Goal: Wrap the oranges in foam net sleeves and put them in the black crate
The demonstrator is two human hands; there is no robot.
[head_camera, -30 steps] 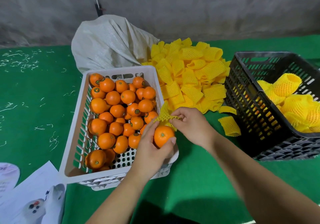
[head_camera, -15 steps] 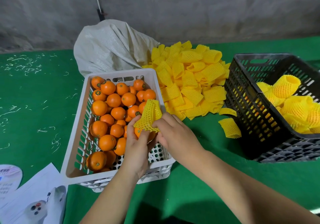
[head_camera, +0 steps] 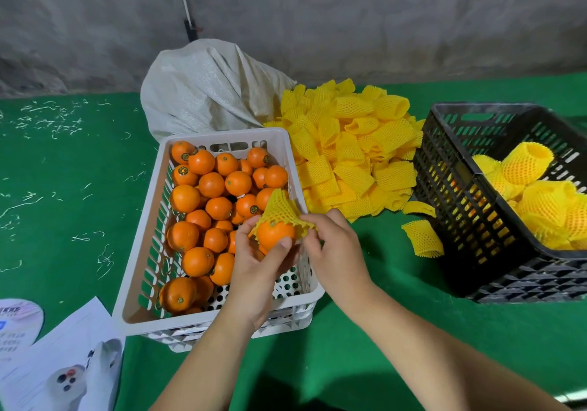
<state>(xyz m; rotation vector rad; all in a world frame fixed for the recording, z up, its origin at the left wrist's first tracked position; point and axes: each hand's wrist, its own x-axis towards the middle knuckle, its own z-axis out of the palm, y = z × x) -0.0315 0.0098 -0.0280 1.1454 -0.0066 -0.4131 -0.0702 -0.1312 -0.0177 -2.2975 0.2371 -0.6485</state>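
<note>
The left hand (head_camera: 254, 271) has its grip curled around one orange (head_camera: 274, 234), thumb laid across the fruit's front and fingers cupping it from behind and below; the right hand (head_camera: 333, 252) pinches the edge of a yellow foam net sleeve (head_camera: 281, 210), its mouth stretched over the top of the orange while the rest stands up in a crumpled peak toward 12 o'clock; most of the orange is bare below the net. Both hands work just above the near right corner of a white crate (head_camera: 203, 318), which holds a heap of loose oranges (head_camera: 216, 194), several with small dark stickers. At 1 o'clock from the hands lies a pile of empty sleeves (head_camera: 352, 156) on the green worktop (head_camera: 70, 204), touching the white crate's right wall; one stray sleeve (head_camera: 422, 242) lies at 3 o'clock, between the hands and the black crate (head_camera: 460, 207). The black crate stands at 3 o'clock, well apart from the hands, with wrapped oranges (head_camera: 533, 194) heaped inside. At 11 o'clock, behind the white crate, a pale woven sack (head_camera: 206, 93) slumps against a grey wall (head_camera: 349, 13). At 8 o'clock, printed papers (head_camera: 63, 363) lie at the worktop's near left edge; thin pale scraps (head_camera: 47, 118) are scattered at 10 o'clock.
</note>
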